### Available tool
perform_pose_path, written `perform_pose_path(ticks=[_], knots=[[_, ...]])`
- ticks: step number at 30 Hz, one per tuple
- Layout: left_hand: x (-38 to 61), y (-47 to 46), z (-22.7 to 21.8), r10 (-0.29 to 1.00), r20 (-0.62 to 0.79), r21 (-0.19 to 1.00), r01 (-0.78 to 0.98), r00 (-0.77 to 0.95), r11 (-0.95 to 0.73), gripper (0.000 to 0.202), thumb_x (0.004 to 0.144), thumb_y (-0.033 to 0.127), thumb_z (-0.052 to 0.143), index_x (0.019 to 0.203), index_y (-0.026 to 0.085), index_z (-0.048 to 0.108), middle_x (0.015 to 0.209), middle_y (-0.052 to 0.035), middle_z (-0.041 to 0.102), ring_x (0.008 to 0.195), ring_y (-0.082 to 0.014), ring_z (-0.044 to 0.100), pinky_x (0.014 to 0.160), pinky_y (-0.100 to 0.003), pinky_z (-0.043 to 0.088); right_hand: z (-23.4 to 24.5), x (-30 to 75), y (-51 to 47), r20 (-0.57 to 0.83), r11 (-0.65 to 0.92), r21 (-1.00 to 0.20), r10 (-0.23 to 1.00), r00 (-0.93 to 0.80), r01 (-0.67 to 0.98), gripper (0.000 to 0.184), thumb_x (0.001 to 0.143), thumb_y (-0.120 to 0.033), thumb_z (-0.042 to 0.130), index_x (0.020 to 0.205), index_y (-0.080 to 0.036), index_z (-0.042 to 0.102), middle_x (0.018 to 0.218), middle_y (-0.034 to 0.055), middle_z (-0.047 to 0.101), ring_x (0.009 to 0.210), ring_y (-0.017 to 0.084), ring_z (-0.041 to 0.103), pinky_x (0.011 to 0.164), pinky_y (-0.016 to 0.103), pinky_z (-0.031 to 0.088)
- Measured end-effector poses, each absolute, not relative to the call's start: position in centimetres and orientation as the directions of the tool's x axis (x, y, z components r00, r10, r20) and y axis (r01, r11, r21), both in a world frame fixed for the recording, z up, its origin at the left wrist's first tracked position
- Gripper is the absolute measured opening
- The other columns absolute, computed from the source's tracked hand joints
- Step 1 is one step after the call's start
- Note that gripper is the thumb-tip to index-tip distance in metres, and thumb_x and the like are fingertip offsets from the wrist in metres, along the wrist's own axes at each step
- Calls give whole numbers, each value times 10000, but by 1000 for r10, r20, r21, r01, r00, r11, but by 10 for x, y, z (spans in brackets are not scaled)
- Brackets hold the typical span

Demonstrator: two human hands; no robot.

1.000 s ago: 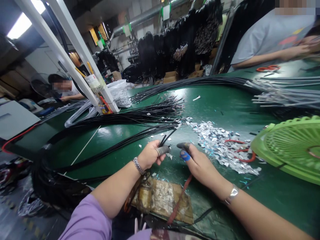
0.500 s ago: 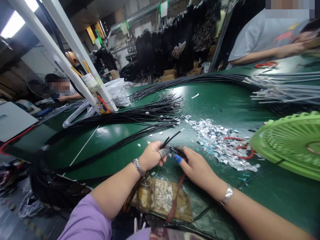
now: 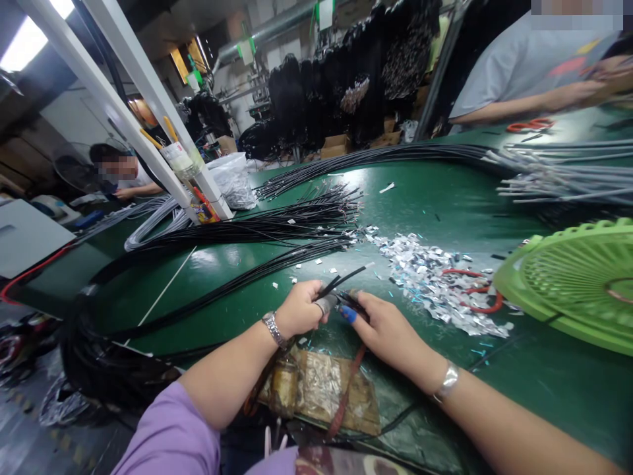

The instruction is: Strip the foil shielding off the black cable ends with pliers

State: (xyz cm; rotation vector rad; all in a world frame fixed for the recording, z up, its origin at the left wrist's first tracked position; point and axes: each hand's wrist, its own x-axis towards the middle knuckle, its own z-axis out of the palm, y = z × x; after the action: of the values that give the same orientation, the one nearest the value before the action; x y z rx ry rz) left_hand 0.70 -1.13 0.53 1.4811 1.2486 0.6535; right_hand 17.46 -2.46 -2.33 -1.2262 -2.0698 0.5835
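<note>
Black cables (image 3: pixel 336 284) stick out past the fingers of my left hand (image 3: pixel 300 307), which is closed around them; one ends in a pale tip. A grey wrap covers one of its fingers. Close against it, my right hand (image 3: pixel 383 323) has its thumb and fingers pressed together at the cables, around something dark and thin that I cannot make out. Blue tape wraps the right thumb. Below the hands lies a tape-covered block (image 3: pixel 326 389) with a reddish strap (image 3: pixel 349 396) across it.
Bundles of black cable (image 3: pixel 277 221) lie on the green table (image 3: pixel 222 270). To the right are silvery scraps (image 3: pixel 420 270), red-handled scissors (image 3: pixel 487 303) and a green fan (image 3: pixel 578 284). Grey cables (image 3: pixel 558 175) lie farther back, near a co-worker (image 3: pixel 514 72). White posts (image 3: pixel 163 112) rise at left.
The black cables in my left hand have tilted lower to the right. My right hand has shifted slightly and stays close to the left one.
</note>
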Motion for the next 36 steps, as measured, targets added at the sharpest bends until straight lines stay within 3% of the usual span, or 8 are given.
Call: perform_pose_path(ticks=[8,11,16,19,22,28,31,36], knots=[[5,-7,3,953,-174,954,281,248,101,342,737,465,611,677,165,459,438,79,453,291,-36,353,300,-151,249,-23,174,-27,344,522,-613,852,-394,594,152,832,-276,413,715,-222,495,666,45,588,600,190,542,557,297,412],[4,-4,2,967,-155,962,253,201,101,353,738,490,603,701,165,470,434,83,446,290,-36,344,299,-152,240,-23,173,-28,308,511,-663,852,-424,547,116,797,-286,464,705,-223,497,644,24,570,578,173,504,544,288,382],[1,-4,0,958,-89,953,304,272,2,306,738,438,623,730,153,511,469,63,482,335,-47,400,339,-160,304,-25,175,-20,93,151,-965,962,-258,215,360,792,-555,490,670,-217,475,566,-27,474,477,114,365,455,253,295],[0,-6,-3,935,-33,925,366,353,-105,240,765,367,597,703,146,527,490,41,509,375,-56,430,378,-169,339,-26,173,-19,-74,-91,-995,955,-286,-46,478,731,-677,520,719,-199,496,572,-46,459,428,69,247,406,228,202],[-1,-7,-5,915,23,898,393,404,-196,211,780,320,574,673,142,534,517,28,531,409,-54,446,407,-165,347,-26,170,-21,-134,-175,-980,933,-335,-95,492,662,-666,618,730,-192,505,562,-56,460,424,56,218,403,220,175],[-1,-9,-3,864,-103,945,320,493,-71,203,742,327,580,692,139,524,544,14,557,362,-53,449,353,-161,328,-27,172,-19,92,151,-967,958,-271,207,396,658,-582,641,633,-200,536,587,-14,534,549,132,429,519,261,358],[-1,-8,-1,838,-152,969,245,524,23,257,718,382,602,712,138,521,545,11,565,351,-55,453,342,-160,324,-28,174,-18,159,234,-913,959,-236,334,363,719,-559,574,628,-210,527,558,-19,522,531,140,428,500,263,353],[-2,-4,0,829,-182,978,188,529,95,367,675,476,655,729,140,515,528,20,562,345,-60,460,337,-163,318,-26,174,-21,224,294,-887,949,-223,357,376,762,-563,532,616,-220,484,525,-35,473,493,128,395,460,249,330]])
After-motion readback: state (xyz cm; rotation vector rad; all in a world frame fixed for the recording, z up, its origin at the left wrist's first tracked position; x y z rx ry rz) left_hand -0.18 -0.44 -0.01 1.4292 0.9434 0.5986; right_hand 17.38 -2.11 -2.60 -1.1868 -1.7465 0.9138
